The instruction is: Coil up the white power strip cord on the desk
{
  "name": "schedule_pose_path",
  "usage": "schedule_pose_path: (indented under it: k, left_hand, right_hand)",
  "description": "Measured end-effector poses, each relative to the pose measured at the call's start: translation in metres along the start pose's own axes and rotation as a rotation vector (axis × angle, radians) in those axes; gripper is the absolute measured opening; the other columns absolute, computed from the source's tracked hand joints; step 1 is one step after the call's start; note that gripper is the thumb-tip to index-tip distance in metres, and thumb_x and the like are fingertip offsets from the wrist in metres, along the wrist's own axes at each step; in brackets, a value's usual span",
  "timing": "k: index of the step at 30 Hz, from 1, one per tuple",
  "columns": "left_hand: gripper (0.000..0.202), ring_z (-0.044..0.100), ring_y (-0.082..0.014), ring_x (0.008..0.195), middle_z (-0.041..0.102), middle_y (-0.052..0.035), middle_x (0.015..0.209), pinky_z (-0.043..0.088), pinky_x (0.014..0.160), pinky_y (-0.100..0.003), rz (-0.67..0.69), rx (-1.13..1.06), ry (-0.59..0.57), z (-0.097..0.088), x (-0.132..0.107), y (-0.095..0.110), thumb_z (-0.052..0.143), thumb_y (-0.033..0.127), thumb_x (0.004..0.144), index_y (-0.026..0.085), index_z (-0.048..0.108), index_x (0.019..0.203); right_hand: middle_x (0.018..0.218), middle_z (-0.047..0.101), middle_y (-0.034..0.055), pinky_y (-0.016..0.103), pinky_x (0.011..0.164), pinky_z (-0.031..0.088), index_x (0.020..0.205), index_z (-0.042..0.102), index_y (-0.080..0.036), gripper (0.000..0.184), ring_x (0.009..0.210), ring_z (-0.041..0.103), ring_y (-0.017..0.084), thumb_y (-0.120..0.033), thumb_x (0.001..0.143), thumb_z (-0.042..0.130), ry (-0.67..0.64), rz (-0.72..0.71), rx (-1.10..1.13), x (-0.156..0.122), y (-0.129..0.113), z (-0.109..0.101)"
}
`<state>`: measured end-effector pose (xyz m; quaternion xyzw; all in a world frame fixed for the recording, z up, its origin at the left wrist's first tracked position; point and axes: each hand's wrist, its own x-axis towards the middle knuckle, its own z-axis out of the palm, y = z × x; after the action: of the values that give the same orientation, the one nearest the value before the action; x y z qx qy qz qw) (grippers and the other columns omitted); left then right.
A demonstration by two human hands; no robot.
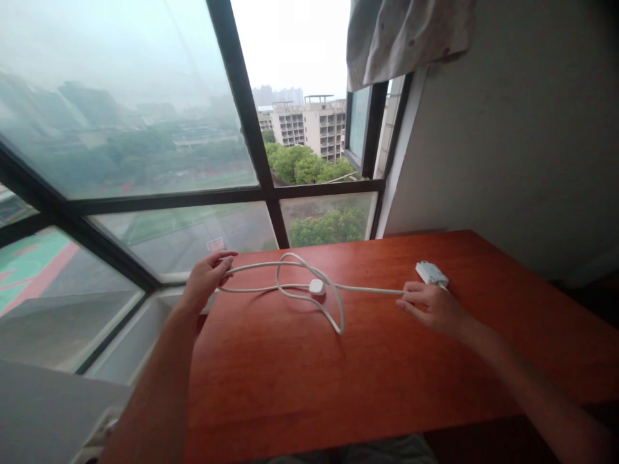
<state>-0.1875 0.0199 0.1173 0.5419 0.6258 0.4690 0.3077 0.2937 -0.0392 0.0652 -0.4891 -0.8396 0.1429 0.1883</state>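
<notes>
A white cable (370, 289) stretches between my two hands, with loose loops in its middle part. At the table's left edge, my left hand (207, 276) is closed on one stretch of it. My right hand (432, 306) pinches the cable on the right. A small white plug (317, 287) sits among the loops near the middle. Just beyond my right hand lies a white block-shaped adapter (431, 273), partly hidden by the fingers. Whether the cable runs into that adapter is hidden by my hand.
The reddish-brown wooden table (271, 386) stands against the window frame (193, 202) and the grey wall (493, 148). A cloth (406, 38) hangs at the upper right, in front of an open window pane (358, 122). The table's left edge borders the sill.
</notes>
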Motion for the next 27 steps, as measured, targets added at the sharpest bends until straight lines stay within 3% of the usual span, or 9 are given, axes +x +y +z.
schedule_pose_path:
  k: [5, 8, 13, 17, 19, 22, 27]
  left_hand:
    - [0.033, 0.046, -0.0097, 0.045, 0.057, 0.0001, 0.052, 0.036, 0.045, -0.019, -0.033, 0.104, -0.219, -0.005, -0.002, -0.012, 0.065, 0.047, 0.068, 0.014, 0.066, 0.073]
    - [0.035, 0.047, -0.0119, 0.046, 0.054, 0.0002, 0.046, 0.039, 0.048, -0.020, -0.103, 0.154, -0.341, -0.009, -0.008, -0.028, 0.064, 0.048, 0.067, 0.016, 0.061, 0.055]
    - [0.027, 0.044, -0.0104, 0.045, 0.056, 0.0006, 0.050, 0.034, 0.043, -0.018, -0.221, 0.189, -0.601, -0.006, -0.021, -0.044, 0.072, 0.043, 0.060, 0.016, 0.071, 0.065]
    - [0.029, 0.039, -0.0073, 0.041, 0.057, 0.0002, 0.054, 0.027, 0.037, -0.017, -0.250, 0.243, -0.890, 0.003, -0.032, -0.021, 0.075, 0.042, 0.061, 0.016, 0.075, 0.075]
    - [0.032, 0.035, -0.0059, 0.039, 0.054, 0.0008, 0.052, 0.023, 0.036, -0.017, -0.271, 0.164, -0.929, 0.007, -0.039, -0.005, 0.074, 0.041, 0.064, 0.016, 0.075, 0.084]
    - [0.030, 0.030, -0.0054, 0.035, 0.040, 0.0046, 0.041, 0.023, 0.034, -0.018, -0.328, -0.127, -0.919, 0.015, -0.048, 0.011, 0.074, 0.040, 0.065, 0.015, 0.074, 0.080]
    - [0.025, 0.021, -0.0015, 0.031, 0.027, 0.0099, 0.040, 0.024, 0.033, -0.015, -0.275, -0.608, -0.887, 0.038, -0.057, 0.008, 0.074, 0.037, 0.070, 0.016, 0.073, 0.085]
  right_hand:
    - [0.087, 0.063, 0.0064, 0.029, 0.072, 0.040, 0.077, 0.069, -0.022, 0.037, 0.079, 0.057, 0.018, -0.043, 0.092, 0.043, 0.202, 0.077, -0.215, 0.002, 0.013, -0.004]
    - [0.091, 0.063, 0.0075, 0.031, 0.076, 0.041, 0.077, 0.069, -0.022, 0.037, 0.084, 0.057, 0.020, -0.042, 0.092, 0.042, 0.257, 0.079, -0.289, 0.002, 0.025, -0.006]
    - [0.093, 0.066, 0.0074, 0.031, 0.069, 0.041, 0.079, 0.072, -0.024, 0.036, 0.083, 0.059, 0.021, -0.039, 0.092, 0.042, 0.090, 0.173, -0.440, 0.003, 0.047, -0.004]
    - [0.087, 0.068, 0.0086, 0.031, 0.068, 0.041, 0.078, 0.073, -0.023, 0.043, 0.080, 0.061, 0.021, -0.042, 0.093, 0.038, 0.054, 0.325, -0.507, 0.019, 0.051, 0.002]
    - [0.086, 0.069, 0.0109, 0.032, 0.069, 0.042, 0.081, 0.075, -0.021, 0.047, 0.079, 0.062, 0.022, -0.045, 0.094, 0.036, 0.072, 0.408, -0.531, 0.033, 0.050, 0.008]
    - [0.088, 0.070, 0.0149, 0.032, 0.067, 0.043, 0.087, 0.076, -0.018, 0.051, 0.078, 0.065, 0.024, -0.045, 0.095, 0.033, 0.107, 0.532, -0.553, 0.055, 0.048, 0.019]
    - [0.093, 0.069, 0.0178, 0.033, 0.066, 0.044, 0.093, 0.075, -0.014, 0.048, 0.082, 0.066, 0.027, -0.044, 0.094, 0.037, 0.199, 0.645, -0.532, 0.085, 0.049, 0.039]
